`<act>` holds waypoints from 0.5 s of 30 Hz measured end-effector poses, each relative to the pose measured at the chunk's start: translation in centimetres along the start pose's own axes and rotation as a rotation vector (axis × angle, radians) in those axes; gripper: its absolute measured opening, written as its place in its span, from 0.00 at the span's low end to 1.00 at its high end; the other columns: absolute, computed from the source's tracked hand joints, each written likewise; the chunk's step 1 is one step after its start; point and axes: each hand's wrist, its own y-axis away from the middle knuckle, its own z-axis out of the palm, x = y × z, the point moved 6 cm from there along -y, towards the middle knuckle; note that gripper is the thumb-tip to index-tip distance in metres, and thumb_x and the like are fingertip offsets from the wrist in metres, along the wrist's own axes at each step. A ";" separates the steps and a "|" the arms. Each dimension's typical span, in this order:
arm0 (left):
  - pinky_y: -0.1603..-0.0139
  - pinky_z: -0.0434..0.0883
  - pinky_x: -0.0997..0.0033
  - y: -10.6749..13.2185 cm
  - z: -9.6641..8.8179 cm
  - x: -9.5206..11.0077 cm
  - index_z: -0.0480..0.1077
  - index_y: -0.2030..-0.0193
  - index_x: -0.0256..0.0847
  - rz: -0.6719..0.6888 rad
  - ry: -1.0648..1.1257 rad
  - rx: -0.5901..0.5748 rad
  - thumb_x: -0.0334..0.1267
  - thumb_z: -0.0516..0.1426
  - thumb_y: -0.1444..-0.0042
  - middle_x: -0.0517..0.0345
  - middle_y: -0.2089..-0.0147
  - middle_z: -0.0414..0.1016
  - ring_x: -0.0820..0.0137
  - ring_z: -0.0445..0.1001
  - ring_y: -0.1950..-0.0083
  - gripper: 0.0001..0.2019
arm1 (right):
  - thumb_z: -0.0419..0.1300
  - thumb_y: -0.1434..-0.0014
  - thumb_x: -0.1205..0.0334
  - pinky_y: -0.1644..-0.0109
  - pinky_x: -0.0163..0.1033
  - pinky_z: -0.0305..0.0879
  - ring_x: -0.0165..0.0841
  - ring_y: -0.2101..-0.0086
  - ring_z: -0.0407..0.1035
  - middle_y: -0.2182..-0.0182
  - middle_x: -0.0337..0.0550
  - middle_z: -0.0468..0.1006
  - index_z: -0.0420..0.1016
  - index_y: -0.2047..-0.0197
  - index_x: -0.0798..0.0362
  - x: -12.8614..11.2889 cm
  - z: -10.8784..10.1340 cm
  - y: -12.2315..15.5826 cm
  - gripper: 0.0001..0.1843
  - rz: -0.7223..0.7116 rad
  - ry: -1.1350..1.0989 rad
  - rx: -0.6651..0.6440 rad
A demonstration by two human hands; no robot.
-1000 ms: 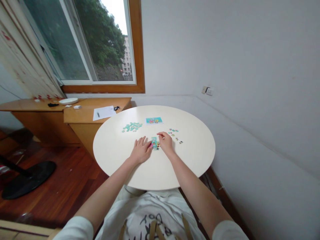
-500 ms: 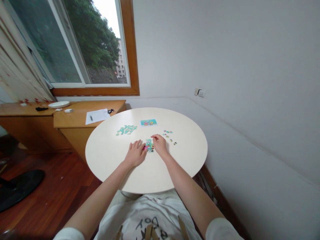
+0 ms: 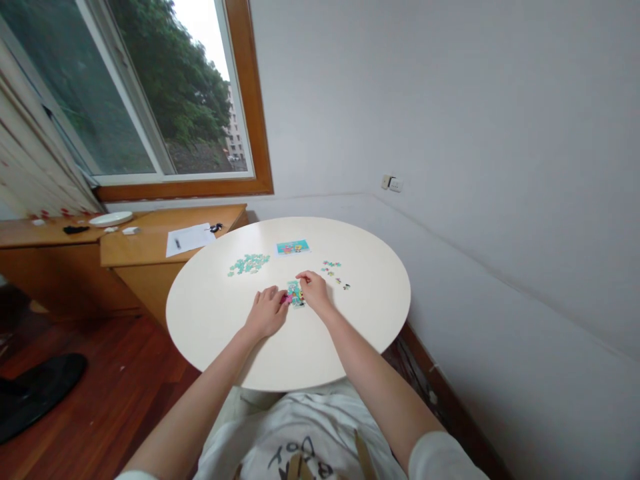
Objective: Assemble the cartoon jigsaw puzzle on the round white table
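A small, partly joined jigsaw (image 3: 295, 294) lies on the round white table (image 3: 220, 320) between my two hands. My left hand (image 3: 267, 311) rests on the table at the jigsaw's left edge, fingers bent and touching it. My right hand (image 3: 313, 288) sits at the jigsaw's upper right with thumb and fingers pinched together; whatever is in the pinch is too small to name. A heap of teal loose pieces (image 3: 247, 263) lies further out on the left, a few coloured pieces (image 3: 334, 272) on the right, and a reference picture card (image 3: 293, 247) at the far side.
A wooden sideboard (image 3: 150, 250) stands left of the table under the window, holding a sheet of paper (image 3: 189, 239), a white plate (image 3: 111, 219) and small items. A black round stand base (image 3: 37, 393) sits on the wooden floor. Grey walls close the right side.
The view has swung a little, so everything sits further left in the frame. My left hand's fingers have curled from flat to bent at the jigsaw's edge. My right hand keeps its pinch.
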 end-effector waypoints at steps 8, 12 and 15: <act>0.43 0.58 0.48 -0.1 0.0 -0.2 0.65 0.47 0.41 0.020 -0.002 0.045 0.40 0.46 0.40 0.44 0.46 0.65 0.57 0.64 0.44 0.17 | 0.49 0.53 0.73 0.61 0.35 0.66 0.30 0.69 0.70 0.72 0.38 0.77 0.74 0.73 0.51 -0.2 0.1 0.1 0.14 0.015 -0.001 -0.029; 0.43 0.60 0.50 -0.1 0.0 -0.3 0.65 0.48 0.42 0.023 -0.002 0.061 0.40 0.47 0.41 0.45 0.47 0.66 0.58 0.64 0.44 0.16 | 0.49 0.52 0.74 0.60 0.36 0.66 0.30 0.69 0.70 0.72 0.38 0.77 0.74 0.74 0.51 -0.4 0.1 0.1 0.14 0.020 0.006 -0.039; 0.43 0.60 0.51 -0.1 0.0 -0.3 0.65 0.48 0.41 0.023 -0.003 0.059 0.39 0.47 0.41 0.45 0.47 0.66 0.58 0.65 0.44 0.16 | 0.50 0.52 0.74 0.60 0.36 0.66 0.30 0.69 0.71 0.72 0.38 0.77 0.74 0.74 0.51 -0.4 0.3 0.2 0.13 0.014 0.005 -0.048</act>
